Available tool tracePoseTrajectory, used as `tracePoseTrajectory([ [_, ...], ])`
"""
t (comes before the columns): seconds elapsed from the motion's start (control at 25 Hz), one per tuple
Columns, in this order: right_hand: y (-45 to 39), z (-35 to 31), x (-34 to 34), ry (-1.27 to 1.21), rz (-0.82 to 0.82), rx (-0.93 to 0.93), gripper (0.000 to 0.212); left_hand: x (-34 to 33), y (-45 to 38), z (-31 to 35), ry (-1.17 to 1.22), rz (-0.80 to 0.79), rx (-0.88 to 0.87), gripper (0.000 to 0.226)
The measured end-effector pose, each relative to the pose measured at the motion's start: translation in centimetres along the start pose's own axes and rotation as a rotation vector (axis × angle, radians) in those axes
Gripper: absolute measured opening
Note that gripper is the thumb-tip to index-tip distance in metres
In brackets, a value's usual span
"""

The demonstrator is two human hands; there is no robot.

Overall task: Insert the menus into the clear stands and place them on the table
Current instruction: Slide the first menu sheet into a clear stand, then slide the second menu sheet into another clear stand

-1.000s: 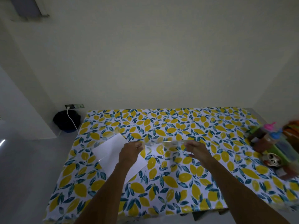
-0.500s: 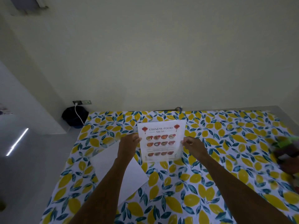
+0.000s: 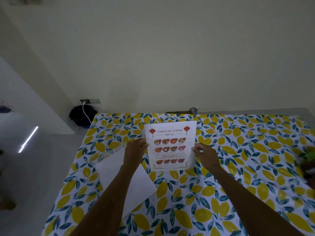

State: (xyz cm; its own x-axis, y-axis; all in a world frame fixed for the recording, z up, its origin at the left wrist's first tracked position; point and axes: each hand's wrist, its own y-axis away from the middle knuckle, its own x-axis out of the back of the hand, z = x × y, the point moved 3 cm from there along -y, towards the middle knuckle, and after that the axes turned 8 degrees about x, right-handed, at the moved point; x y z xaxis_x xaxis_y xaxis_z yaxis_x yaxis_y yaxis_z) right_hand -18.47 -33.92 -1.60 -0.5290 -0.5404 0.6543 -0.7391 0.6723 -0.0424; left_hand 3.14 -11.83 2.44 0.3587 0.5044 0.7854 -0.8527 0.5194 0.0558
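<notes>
You hold one menu [image 3: 170,145] upright, left hand [image 3: 135,150] and right hand [image 3: 205,155] each pinched shut on a side edge. Whether a clear stand already surrounds it can't be told. Below your left grip, white sheets [image 3: 126,181] lie flat on the table [image 3: 247,167]. Judged: first menu nearly placed; setting down and the remaining sheets are left.

A single head-worn camera looks forward and down from close above the surface [image 3: 238,167], facing the far wall [image 3: 170,57], forearms reaching in from the bottom edge.
</notes>
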Motion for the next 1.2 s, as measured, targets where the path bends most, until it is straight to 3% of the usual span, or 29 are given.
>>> tracePoseTrajectory([
  [0.24, 0.3, -0.2, -0.2, 0.047, 0.032, -0.027, 0.017, -0.3, 0.3, -0.1, -0.007, 0.012, 0.019, 0.022],
  [0.4, 0.7, -1.5, -0.3, 0.179, 0.018, -0.055, 0.024, -0.8, 0.8, -0.3, -0.159, -0.079, 0.021, 0.031],
  [0.52, 1.4, -2.0, -0.4, 0.231, 0.016, -0.185, 0.031, 0.4, 2.1, -1.0, -0.155, -0.074, 0.147, 0.039],
  [0.6, 2.6, -2.7, -0.9, 0.282, -0.017, -0.225, 0.034, 1.2, 3.1, -2.4, -0.24, -0.076, 0.115, 0.044],
  [0.8, 6.3, -6.8, -4.5, 0.52, -0.119, -0.088, 0.034, 3.5, 6.4, -8.5, -0.48, -0.041, 0.065, 0.065],
  [0.96, 8.9, -10.7, -9.6, 0.614, -0.227, 0.005, 0.039, 4.8, 9.2, -14.9, -0.502, -0.053, 0.055, 0.068],
  [1.2, 10.2, -14.4, -16.9, 0.616, -0.331, 0.086, 0.038, 4.3, 11.7, -22.0, -0.432, -0.157, 0.187, 0.068],
])
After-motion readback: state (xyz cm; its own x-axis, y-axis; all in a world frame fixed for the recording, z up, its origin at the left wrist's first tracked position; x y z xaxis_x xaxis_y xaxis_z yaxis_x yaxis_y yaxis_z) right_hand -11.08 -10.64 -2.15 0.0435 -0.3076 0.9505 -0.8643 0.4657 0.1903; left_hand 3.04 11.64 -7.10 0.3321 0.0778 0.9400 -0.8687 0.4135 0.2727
